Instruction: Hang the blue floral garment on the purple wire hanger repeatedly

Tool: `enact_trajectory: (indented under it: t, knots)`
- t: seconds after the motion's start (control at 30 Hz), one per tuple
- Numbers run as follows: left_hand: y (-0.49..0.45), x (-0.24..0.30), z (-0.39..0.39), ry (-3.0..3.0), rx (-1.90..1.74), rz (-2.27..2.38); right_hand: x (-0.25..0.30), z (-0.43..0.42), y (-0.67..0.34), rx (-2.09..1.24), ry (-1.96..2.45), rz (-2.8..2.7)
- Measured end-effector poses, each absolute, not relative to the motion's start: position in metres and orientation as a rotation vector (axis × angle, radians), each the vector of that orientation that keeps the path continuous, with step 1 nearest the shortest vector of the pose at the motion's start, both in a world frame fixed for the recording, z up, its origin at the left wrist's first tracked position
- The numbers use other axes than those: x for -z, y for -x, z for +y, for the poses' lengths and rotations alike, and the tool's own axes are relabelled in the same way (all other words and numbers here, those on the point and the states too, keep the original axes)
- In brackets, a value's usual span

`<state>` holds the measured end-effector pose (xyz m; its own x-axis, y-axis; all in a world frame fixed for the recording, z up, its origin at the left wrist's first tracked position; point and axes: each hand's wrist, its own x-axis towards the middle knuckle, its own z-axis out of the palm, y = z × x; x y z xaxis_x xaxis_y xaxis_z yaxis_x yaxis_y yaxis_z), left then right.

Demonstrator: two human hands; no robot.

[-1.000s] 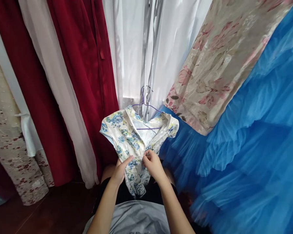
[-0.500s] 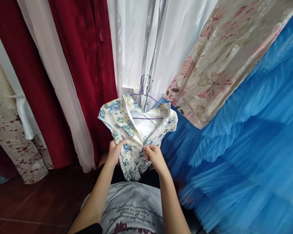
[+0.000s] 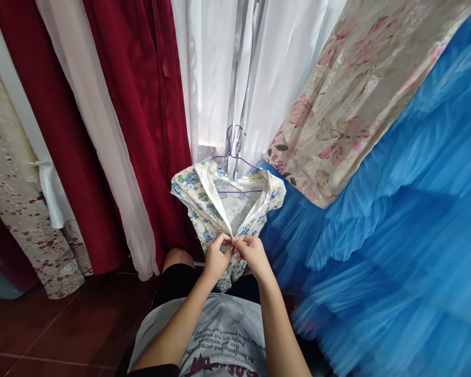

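A purple hanger [image 3: 230, 154] carries a floral shirt [image 3: 204, 210].

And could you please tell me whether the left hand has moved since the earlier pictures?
Yes: the left hand has moved rightward, farther from the red cloth and close beside the right hand.

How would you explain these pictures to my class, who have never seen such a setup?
There is no machine here: the work is done by a bare left hand and a bare right hand. Every picture comes from one camera worn on the head, looking forward and down. Both hands pinch the front of a floral top, which is on a purple hanger. Around it are red cloth, white cloth and blue tulle; below is a tiled floor.
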<state>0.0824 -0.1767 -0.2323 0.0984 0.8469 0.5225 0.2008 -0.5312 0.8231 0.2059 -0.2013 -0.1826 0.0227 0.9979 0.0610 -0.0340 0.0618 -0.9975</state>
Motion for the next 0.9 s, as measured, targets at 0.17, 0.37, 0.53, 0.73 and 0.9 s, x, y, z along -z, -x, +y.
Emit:
enact_trajectory:
  t: [0.17,0.37,0.53,0.73,0.9]
  knots:
    - [-0.078,0.246,-0.164,-1.791,-1.383,1.067,0.127,-0.16,-0.201,-0.99,1.045,-1.168]
    - [-0.067,0.262,-0.152,-1.734,-1.244,1.073,0.029,-0.076,-0.18,-0.816,0.951,-1.054]
    - [-0.058,0.239,-0.153,-1.69,-1.275,1.029,0.039,-0.087,-0.173,-0.866,0.87,-1.025]
    - [-0.037,0.103,-0.113,-1.98,-1.699,0.886,0.066,-0.111,-0.183,-0.948,0.863,-1.028]
    - [-0.043,0.033,-0.078,-2.443,-1.619,0.835,0.051,-0.102,-0.188,-0.876,0.836,-1.153]
